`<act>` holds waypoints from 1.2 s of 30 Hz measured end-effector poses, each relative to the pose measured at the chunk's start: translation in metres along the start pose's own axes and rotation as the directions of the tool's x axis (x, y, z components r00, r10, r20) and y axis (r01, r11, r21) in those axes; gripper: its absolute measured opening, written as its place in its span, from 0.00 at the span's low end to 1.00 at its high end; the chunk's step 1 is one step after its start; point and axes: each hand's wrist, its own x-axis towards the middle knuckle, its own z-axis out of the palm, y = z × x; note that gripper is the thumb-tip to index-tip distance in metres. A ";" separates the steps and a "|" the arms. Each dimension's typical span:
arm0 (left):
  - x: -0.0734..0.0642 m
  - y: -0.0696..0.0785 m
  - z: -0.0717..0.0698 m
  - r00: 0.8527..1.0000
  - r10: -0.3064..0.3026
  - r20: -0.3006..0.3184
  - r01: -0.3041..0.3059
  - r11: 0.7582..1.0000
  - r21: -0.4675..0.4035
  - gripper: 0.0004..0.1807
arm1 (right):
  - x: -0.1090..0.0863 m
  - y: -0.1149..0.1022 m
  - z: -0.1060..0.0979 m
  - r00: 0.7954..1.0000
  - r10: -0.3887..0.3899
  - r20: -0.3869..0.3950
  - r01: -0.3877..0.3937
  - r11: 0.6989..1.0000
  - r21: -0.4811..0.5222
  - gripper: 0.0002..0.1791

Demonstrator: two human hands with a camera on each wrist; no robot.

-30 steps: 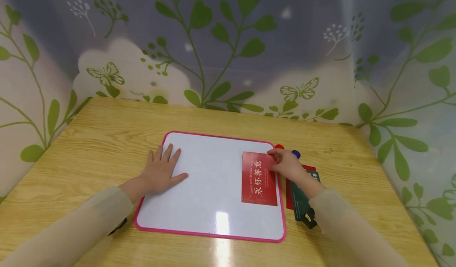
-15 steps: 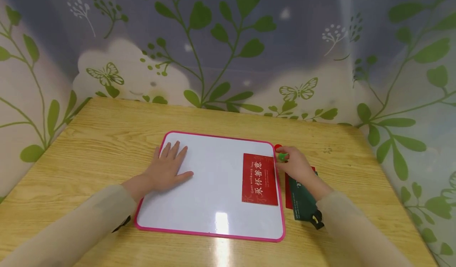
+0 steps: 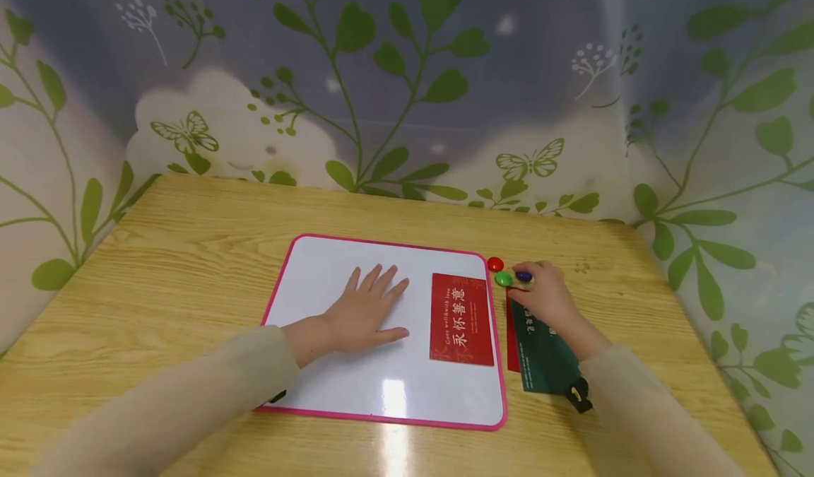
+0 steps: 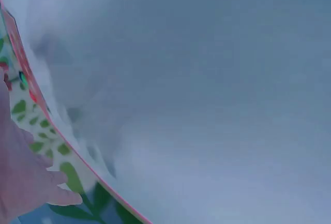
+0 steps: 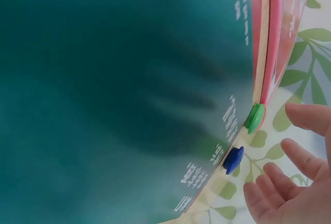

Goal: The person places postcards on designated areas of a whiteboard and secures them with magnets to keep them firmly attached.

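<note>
My left hand (image 3: 365, 314) is spread with straight fingers over the middle of the whiteboard (image 3: 343, 389), which has a pink rim. To its right on the board lies a red card (image 3: 462, 319) with white writing. Beyond the board's right edge, my right hand (image 3: 548, 297) is over a blue round magnet (image 3: 523, 276). The right wrist view shows its fingers (image 5: 302, 159) parted and loosely bent, apart from the blue magnet. A green magnet (image 3: 503, 279) and a red magnet (image 3: 495, 264) lie beside the board's upper right corner.
A dark green card (image 3: 547, 357) lies partly over another red card (image 3: 511, 343) at the board's right, under my right forearm. A black strap piece (image 3: 579, 395) shows by the right sleeve. The wooden table (image 3: 210, 215) ends at a leaf-patterned wall covering (image 3: 407, 109).
My left hand has slid right across the whiteboard. My right hand left the red card's corner, held the green magnet, then let it go near the red one and moved right to the blue magnet.
</note>
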 end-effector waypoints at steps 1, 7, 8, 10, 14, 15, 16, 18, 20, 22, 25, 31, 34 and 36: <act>0.003 0.005 0.000 1.000 0.008 0.017 -0.009 1.000 0.002 0.44 | 0.000 0.000 -0.001 1.000 0.007 -0.003 -0.007 1.000 -0.002 0.27; 0.017 0.029 0.006 0.994 0.065 0.083 -0.067 0.998 0.017 0.44 | -0.002 0.001 -0.002 1.000 -0.002 -0.031 0.001 1.000 -0.022 0.26; 0.019 0.032 0.008 0.993 0.073 0.088 -0.075 0.997 0.021 0.44 | -0.002 0.001 -0.002 0.999 -0.003 -0.034 0.002 1.000 -0.025 0.26; 0.023 0.038 0.010 0.991 0.087 0.104 -0.092 0.995 0.040 0.43 | -0.002 0.002 -0.002 0.999 -0.003 -0.039 0.001 1.000 -0.030 0.26; 0.030 0.047 0.014 0.984 0.109 0.142 -0.120 0.990 0.077 0.43 | -0.001 0.003 -0.003 0.999 0.004 -0.042 -0.005 0.999 -0.032 0.26; 0.032 0.048 0.015 0.982 0.115 0.153 -0.128 0.988 0.083 0.42 | -0.001 0.004 -0.002 0.999 0.004 -0.043 -0.006 0.999 -0.034 0.27; 0.032 0.049 0.016 0.980 0.120 0.162 -0.135 0.987 0.084 0.42 | -0.001 0.004 -0.002 0.999 0.003 -0.045 -0.005 0.999 -0.036 0.27; 0.033 0.050 0.018 0.977 0.129 0.168 -0.144 0.986 0.083 0.41 | -0.001 0.004 -0.002 0.999 0.005 -0.044 -0.007 0.999 -0.039 0.27; 0.032 0.050 0.019 0.975 0.129 0.180 -0.147 0.985 0.089 0.40 | 0.000 0.005 -0.001 0.999 0.009 -0.041 -0.011 0.999 -0.046 0.27; 0.031 0.050 0.020 0.975 0.125 0.186 -0.145 0.984 0.101 0.39 | 0.001 0.005 0.000 0.999 0.008 -0.041 -0.010 0.998 -0.060 0.27; 0.030 0.050 0.021 0.974 0.115 0.197 -0.141 0.983 0.120 0.39 | 0.002 0.005 0.001 0.999 0.001 -0.046 -0.005 0.996 -0.093 0.27; 0.028 0.049 0.022 0.974 0.116 0.193 -0.143 0.981 0.133 0.39 | 0.007 0.004 0.004 0.998 -0.006 -0.057 -0.003 0.986 -0.165 0.27; 0.028 0.048 0.023 0.975 0.120 0.189 -0.146 0.981 0.128 0.39 | 0.008 0.004 0.005 0.999 0.003 -0.055 -0.012 0.984 -0.178 0.27; 0.028 0.048 0.023 0.975 0.126 0.184 -0.149 0.982 0.120 0.39 | 0.009 0.004 0.005 0.999 0.003 -0.050 -0.012 0.984 -0.180 0.27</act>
